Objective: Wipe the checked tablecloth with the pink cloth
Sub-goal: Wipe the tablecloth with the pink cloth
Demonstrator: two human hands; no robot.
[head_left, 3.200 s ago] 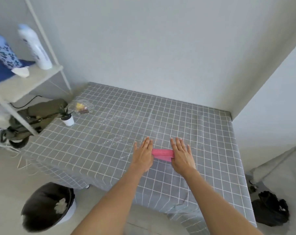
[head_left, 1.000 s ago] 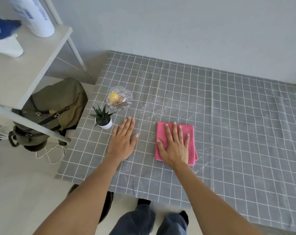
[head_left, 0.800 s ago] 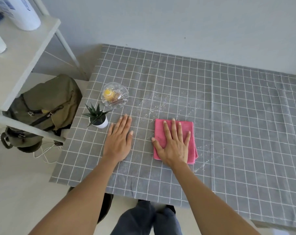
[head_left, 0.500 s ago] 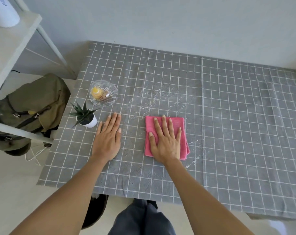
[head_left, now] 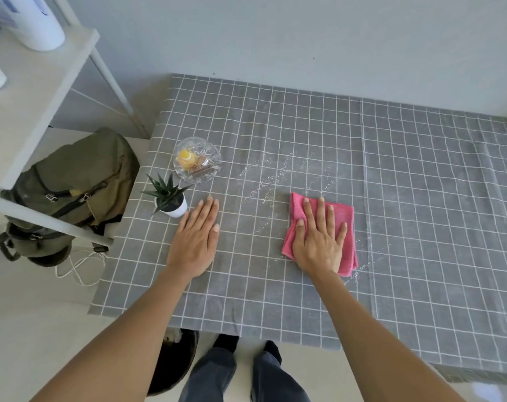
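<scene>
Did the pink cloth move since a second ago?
Yes. The pink cloth slid right, farther from the potted plant, under the right hand.

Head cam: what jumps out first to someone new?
The pink cloth, the only bright colour on the grey checked tablecloth, lies flat under the right hand near the table's middle. The left hand rests palm-down beside it. White specks are scattered just beyond the cloth, and a small potted plant and glass bowl stand at the left edge.
</scene>
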